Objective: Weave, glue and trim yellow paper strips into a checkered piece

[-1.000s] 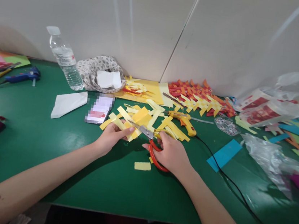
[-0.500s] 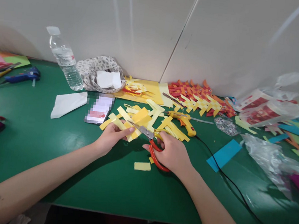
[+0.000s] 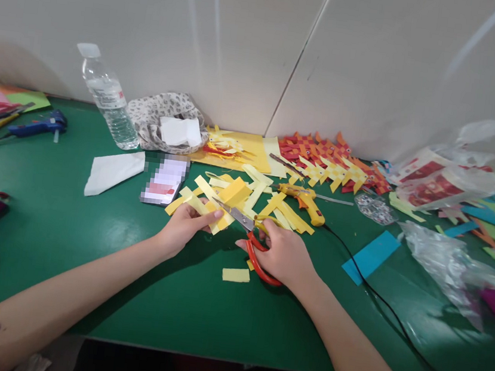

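Note:
My left hand (image 3: pixel 186 226) pinches a woven piece of yellow paper strips (image 3: pixel 221 197) just above the green table (image 3: pixel 86 250). My right hand (image 3: pixel 284 253) has its fingers through the red handles of a pair of scissors (image 3: pixel 250 237). The scissor blades point left into the yellow piece, near my left thumb. A small yellow offcut (image 3: pixel 236 275) lies on the table below the scissors. More loose yellow strips (image 3: pixel 286 214) lie just behind my right hand.
A yellow glue gun (image 3: pixel 306 200) with a black cord lies behind the strips. A phone (image 3: pixel 164 180), white tissue (image 3: pixel 111 170), water bottle (image 3: pixel 107 97) and patterned pouch (image 3: pixel 165 116) sit at left. Woven orange and yellow pieces (image 3: pixel 329 159), a blue strip (image 3: pixel 372 256) and plastic bags (image 3: pixel 446 258) are at right.
Almost nothing differs. The yellow piece and scissors have shifted very slightly in my hands; both arms stay in place.

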The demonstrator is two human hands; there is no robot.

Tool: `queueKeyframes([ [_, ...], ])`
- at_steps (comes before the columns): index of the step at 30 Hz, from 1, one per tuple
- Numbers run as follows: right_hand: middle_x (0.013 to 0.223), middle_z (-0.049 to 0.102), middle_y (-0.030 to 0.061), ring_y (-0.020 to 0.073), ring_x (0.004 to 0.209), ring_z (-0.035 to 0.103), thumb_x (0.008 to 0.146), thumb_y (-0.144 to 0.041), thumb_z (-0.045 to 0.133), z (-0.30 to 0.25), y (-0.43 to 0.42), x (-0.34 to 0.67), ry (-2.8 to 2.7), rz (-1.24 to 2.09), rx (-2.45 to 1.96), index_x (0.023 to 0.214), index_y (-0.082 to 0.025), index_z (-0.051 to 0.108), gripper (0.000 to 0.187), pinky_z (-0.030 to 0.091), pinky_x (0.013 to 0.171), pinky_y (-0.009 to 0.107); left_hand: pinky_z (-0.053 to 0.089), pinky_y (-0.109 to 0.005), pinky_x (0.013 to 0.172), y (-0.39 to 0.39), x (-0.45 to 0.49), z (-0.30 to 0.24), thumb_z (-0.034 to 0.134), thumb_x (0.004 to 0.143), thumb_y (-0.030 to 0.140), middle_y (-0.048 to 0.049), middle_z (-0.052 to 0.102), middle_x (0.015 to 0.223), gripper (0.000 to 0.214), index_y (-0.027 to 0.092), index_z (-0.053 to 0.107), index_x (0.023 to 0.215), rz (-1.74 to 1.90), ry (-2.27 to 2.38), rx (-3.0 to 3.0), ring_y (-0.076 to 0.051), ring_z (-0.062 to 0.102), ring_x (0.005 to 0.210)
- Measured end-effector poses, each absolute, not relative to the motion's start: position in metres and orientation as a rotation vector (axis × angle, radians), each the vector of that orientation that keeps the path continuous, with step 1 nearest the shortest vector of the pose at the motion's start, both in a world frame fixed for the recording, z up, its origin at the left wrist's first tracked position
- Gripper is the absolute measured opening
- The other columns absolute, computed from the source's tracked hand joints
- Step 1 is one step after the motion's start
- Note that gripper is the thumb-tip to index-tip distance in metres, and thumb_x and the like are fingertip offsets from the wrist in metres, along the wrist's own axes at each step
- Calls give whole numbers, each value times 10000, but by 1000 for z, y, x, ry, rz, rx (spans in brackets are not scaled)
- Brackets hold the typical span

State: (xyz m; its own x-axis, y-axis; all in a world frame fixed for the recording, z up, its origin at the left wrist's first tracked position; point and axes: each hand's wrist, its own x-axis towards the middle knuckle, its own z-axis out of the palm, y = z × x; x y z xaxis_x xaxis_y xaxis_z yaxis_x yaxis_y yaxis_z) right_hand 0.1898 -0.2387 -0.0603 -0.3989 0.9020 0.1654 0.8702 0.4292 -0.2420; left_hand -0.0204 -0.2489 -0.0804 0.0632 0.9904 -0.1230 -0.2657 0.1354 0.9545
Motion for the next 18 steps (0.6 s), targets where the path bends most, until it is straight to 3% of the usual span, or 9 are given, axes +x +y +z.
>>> queueKeyframes([
  [18, 517, 499, -30, 127, 443, 480, 769, -644, 478, -60, -239, 190, -2410, 165, -1510, 699, -220, 408, 435, 281, 451, 243, 466, -192, 569, -250, -20, -80, 754, 668, 382, 3, 664, 780, 301, 175, 645, 858, 1192, 1037, 948, -104, 596, 661],
])
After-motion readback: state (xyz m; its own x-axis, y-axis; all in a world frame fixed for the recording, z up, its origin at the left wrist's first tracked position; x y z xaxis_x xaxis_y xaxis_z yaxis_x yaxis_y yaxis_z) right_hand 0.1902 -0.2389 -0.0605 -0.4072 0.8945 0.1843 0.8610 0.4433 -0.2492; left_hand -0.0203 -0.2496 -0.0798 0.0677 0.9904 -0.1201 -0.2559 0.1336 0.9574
